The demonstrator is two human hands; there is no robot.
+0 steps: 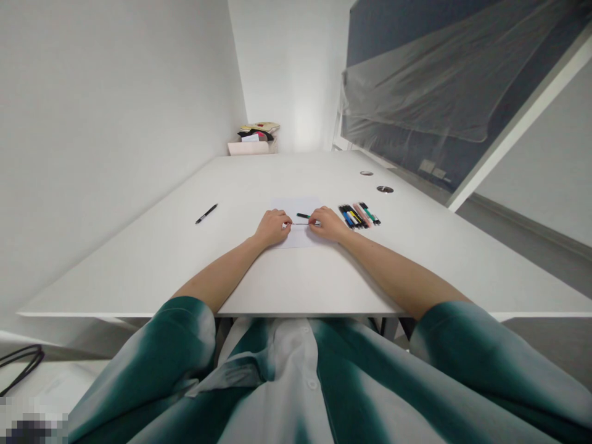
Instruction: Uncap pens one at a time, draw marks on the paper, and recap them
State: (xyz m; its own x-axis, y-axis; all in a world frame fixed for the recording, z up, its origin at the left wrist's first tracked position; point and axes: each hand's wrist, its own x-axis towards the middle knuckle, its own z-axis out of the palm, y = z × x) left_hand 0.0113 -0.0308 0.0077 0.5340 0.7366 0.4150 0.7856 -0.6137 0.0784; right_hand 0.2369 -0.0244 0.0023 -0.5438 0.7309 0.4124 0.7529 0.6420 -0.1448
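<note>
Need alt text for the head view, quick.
Both bare hands, left hand and right hand, pinch a thin dark pen refill over a white paper sheet on a white table. A row of coloured pens lies right; a black pen left.

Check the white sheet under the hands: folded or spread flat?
Spread flat. The paper sheet lies level on the white table, edges down, no crease visible; both the left hand and right hand rest over it.

White walls [92, 92] left & far; long white table [161, 259] w/ cable holes [385, 189]; plastic-covered dark panel [439, 80] right; grey floor [531, 246].
</note>
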